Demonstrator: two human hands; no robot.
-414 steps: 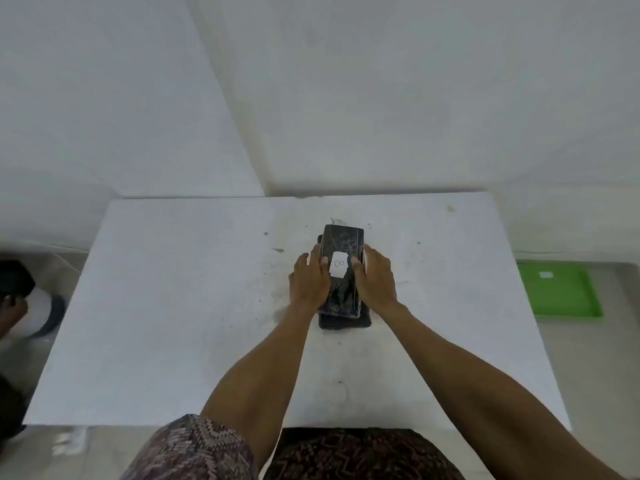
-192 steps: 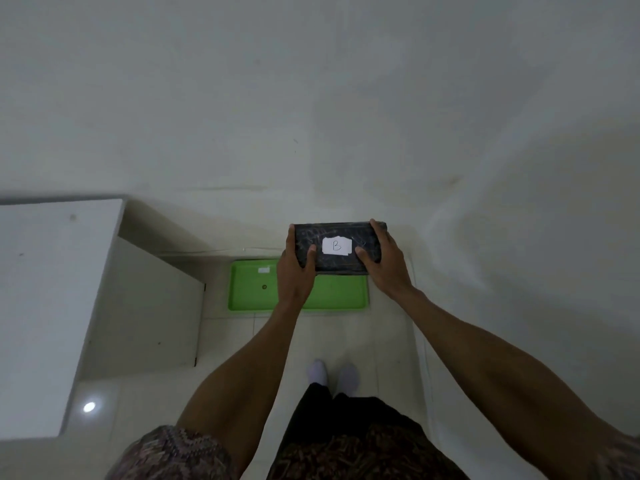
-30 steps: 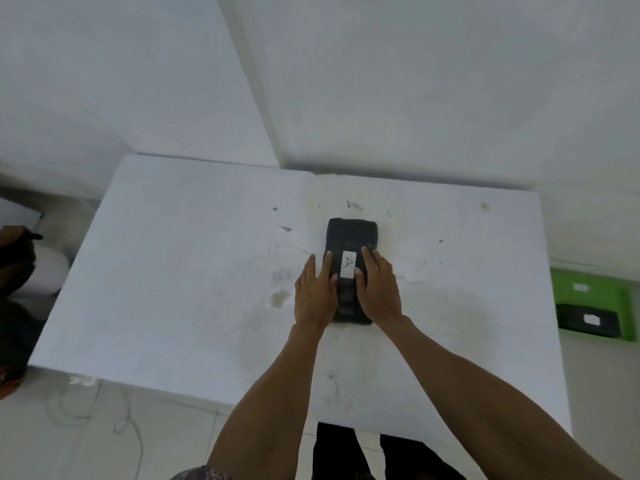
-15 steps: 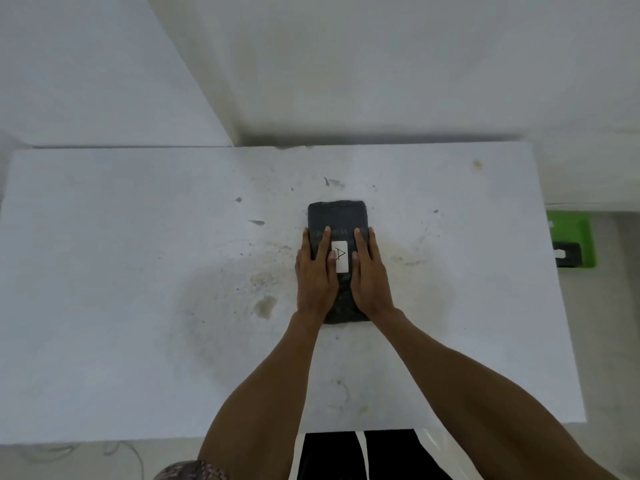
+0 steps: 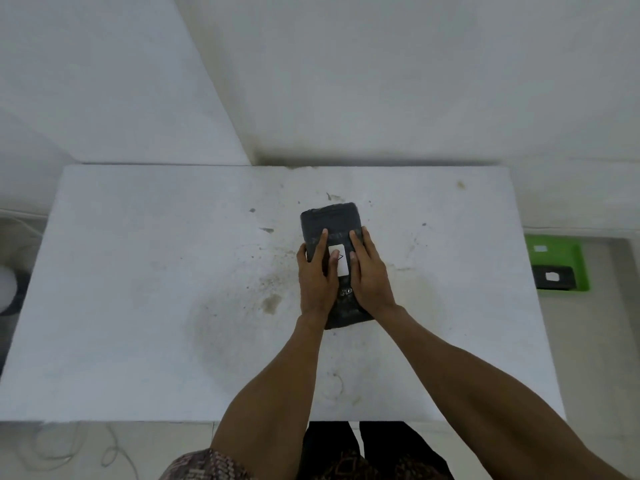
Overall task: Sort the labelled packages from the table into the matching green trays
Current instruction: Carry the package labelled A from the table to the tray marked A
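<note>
A black wrapped package [image 5: 330, 220] lies lengthwise on the white table [image 5: 138, 289], near its middle. A white label marked A [image 5: 339, 260] sits on its top. My left hand [image 5: 316, 278] grips its left side and my right hand [image 5: 370, 275] grips its right side, fingers laid over the top. The package's near end shows just past my wrists. On the floor to the right stands a green tray [image 5: 576, 252] with a small white tag, and in it lies another black package [image 5: 554, 277] with a white label.
The table stands in a corner of white walls. A white and dark round object [image 5: 8, 289] sits on the floor at the left edge. Thin cables [image 5: 69, 452] lie on the floor below the table's near edge.
Both hands have stayed on the A package over the last second while the view shifted. Earlier I carried a B package to the green tray, where it now lies.
</note>
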